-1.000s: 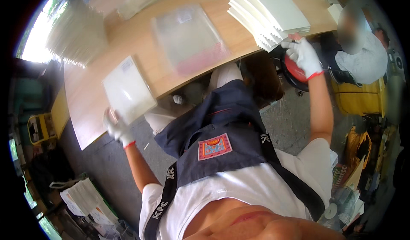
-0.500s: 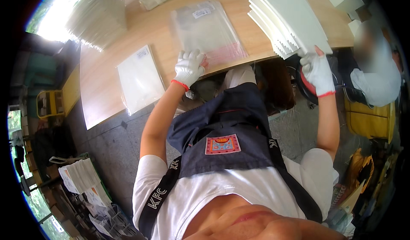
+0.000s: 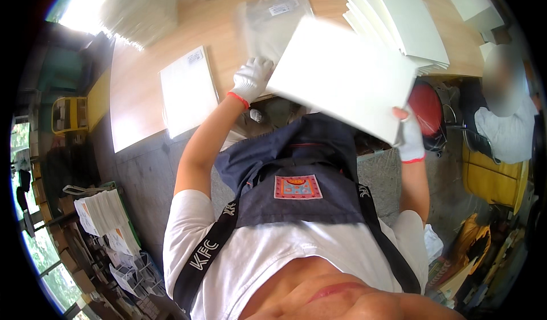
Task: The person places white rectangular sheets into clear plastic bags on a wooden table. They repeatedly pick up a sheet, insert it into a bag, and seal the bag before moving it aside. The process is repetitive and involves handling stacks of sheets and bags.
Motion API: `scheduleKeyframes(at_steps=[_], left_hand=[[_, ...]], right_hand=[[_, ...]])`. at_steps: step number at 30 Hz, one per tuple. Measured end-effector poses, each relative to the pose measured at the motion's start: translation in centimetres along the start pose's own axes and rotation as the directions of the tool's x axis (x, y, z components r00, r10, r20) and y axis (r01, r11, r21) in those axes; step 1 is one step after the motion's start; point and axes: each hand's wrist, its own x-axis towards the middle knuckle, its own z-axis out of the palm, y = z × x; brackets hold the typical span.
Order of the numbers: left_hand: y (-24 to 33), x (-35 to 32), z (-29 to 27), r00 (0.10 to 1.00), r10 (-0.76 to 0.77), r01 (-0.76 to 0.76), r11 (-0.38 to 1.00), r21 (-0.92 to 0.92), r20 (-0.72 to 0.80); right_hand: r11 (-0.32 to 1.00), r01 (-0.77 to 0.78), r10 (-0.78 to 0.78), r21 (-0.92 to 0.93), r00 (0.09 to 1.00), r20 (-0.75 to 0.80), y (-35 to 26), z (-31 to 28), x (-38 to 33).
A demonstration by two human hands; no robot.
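The right hand [image 3: 409, 140] is closed on the near right corner of the white panel [image 3: 342, 78], with the thumb on the upper face. This corner hold appears to keep most of the face uncovered. The panel is held over the near edge of the bench [image 3: 131, 106], tilted, its left corner just beside the left hand [image 3: 252, 80].

The left hand is partly curled at the near left part of the clear sleeves [image 3: 273, 29] (whether it pinches one cannot be told). The sleeves lie between both hands' sides, probably so that either hand can reach them.

The panel stack [image 3: 413, 24] lies far right, its edges fanned, which likely eases separating single pieces. The wrapped panel [image 3: 188, 92] lies flat on the left, apart from the sleeves, its label facing up.
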Motion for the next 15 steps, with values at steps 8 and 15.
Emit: scheduleKeyframes(at_steps=[8,15], left_hand=[[-3.3,-1.2,1.1,0.955,0.166,-0.237,0.925,-0.297,-0.244],[-3.0,-1.9,1.1,0.931,-0.049,-0.074,0.945,-0.319,-0.361]], right_hand=[[0.967,-0.209,0.193,0.147,0.974,0.114,10.6,0.0,0.7],[0.93,-0.123,0.145,0.347,0.989,-0.037,14.2,3.6,0.2]])
